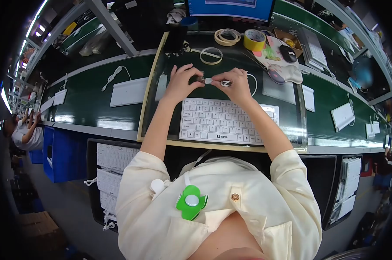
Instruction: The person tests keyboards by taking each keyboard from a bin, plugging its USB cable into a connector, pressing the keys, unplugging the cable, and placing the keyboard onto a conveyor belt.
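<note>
A white keyboard lies flat on the dark framed work surface in front of me. Above its back edge, my right hand pinches a white USB plug, and part of the bundled white cable loops out behind the fingers. Facing it, my left hand has thumb and fingers closed around a small dark connector. The plug's tip meets or nearly meets that connector; whether it is inserted I cannot tell.
Behind the hands are tape rolls, a loose tape ring, a mouse and a monitor. More keyboards lie on the green conveyor at both sides. Bins of keyboards flank me, and another person sits far left.
</note>
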Motion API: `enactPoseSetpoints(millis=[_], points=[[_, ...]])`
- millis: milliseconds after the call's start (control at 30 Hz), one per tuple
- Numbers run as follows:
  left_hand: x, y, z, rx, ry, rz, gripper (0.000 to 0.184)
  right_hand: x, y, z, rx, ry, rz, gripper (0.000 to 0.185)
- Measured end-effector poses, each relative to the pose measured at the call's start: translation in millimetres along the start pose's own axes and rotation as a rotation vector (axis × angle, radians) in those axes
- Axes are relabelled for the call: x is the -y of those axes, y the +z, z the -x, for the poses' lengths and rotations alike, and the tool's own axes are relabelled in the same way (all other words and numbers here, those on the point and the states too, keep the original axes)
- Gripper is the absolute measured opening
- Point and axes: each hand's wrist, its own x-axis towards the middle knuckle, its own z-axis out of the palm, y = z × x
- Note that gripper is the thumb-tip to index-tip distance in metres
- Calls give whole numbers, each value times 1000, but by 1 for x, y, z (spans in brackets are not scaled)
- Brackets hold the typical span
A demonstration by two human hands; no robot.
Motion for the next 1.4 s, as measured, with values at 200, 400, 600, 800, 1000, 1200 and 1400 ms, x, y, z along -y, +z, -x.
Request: enactPoseSetpoints(millis=[200,400,600,800,1000,1200,1400], points=[[-10,1,-1,-43,-2,-16,26,5,-4,-2,-134,-167,233,11],[-11,1,-1,-63,-3,64,25,10,-17,-7,-23,-78,176,10],[-17,13,-1,-167,80,-57,26,16,-15,-6,-35,11,347,17],[-22,13,0,-187,46,-259,23,21,-10,0,-48,-14,420,29],[-2,1,53,-156,-128,-354,40,64,-70,80,14,86,388,61],[-23,5,158,-108,-48,-230,32,23,-108,191,-9,554,588,55],[-35,9,170,-189,-128,-236,35,24,-110,188,64,534,676,51]])
